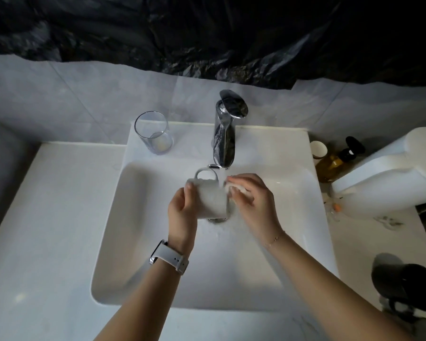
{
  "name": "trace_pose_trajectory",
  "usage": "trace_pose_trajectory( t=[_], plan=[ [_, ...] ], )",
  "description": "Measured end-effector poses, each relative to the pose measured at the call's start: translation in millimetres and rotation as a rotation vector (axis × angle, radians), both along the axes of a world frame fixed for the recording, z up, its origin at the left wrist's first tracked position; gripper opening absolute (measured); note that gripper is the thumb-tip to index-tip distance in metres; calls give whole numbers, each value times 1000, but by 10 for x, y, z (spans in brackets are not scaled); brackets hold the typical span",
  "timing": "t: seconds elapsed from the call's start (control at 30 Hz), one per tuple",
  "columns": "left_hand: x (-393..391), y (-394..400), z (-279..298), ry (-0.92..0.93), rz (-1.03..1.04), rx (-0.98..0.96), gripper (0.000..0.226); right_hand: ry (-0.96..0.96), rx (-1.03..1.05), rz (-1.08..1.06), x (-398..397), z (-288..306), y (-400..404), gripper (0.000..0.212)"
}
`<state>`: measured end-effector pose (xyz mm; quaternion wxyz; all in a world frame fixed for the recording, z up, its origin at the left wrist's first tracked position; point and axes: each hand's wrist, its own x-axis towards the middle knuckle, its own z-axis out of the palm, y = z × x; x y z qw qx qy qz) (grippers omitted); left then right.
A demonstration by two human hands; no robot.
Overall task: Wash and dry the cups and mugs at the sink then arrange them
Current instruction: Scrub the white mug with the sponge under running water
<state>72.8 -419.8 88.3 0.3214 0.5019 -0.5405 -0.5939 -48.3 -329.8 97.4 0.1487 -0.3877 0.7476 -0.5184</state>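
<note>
Only the head cam here, looking straight down into the sink (138, 242). The left hand (182, 212) grips a white mug (210, 199) over the basin, fingers curled round the side of its body. The mug lies roughly on its side, long axis running from the far-left down to the near-right; its base end is up by the left fingertips and its mouth points toward the right hand and slightly toward the drain (217, 219). The handle (206, 174) sticks out on the far side, away from the palm, toward the faucet (225, 136). A thin stream of water comes down just past the handle, between the two hands.

The right hand (253, 203) sits right at the mug's open end, fingers bent and pinching something pale, maybe a sponge (236, 189); it's blurry so I can't say exactly what. It looks pressed against the rim, though the contact is smeared.

Away from the grip: a clear glass (154, 132) stands upright on the sink ledge, well beyond the left hand. A dark mug (408, 284) sits on the counter off past the right forearm, lying tilted. Amber bottles (335, 161) stand beyond the right hand.
</note>
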Motion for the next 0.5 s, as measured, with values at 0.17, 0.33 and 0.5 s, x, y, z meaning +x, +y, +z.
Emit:
trace_pose_trajectory(
  t=[0.17, 0.33, 0.5],
  plan=[
    [103, -35, 24, -147, -184, -231, 45, 195, -71, 197, 89, 109, -53, 28],
    [77, 88, 50, -109, -212, -230, 44, 185, -38, 149, 95, 48, -260, 21],
    [141, 25, -24, -216, -478, -369, 39, 22, 60, 97, 13, -33, 59, 16]
  ],
)
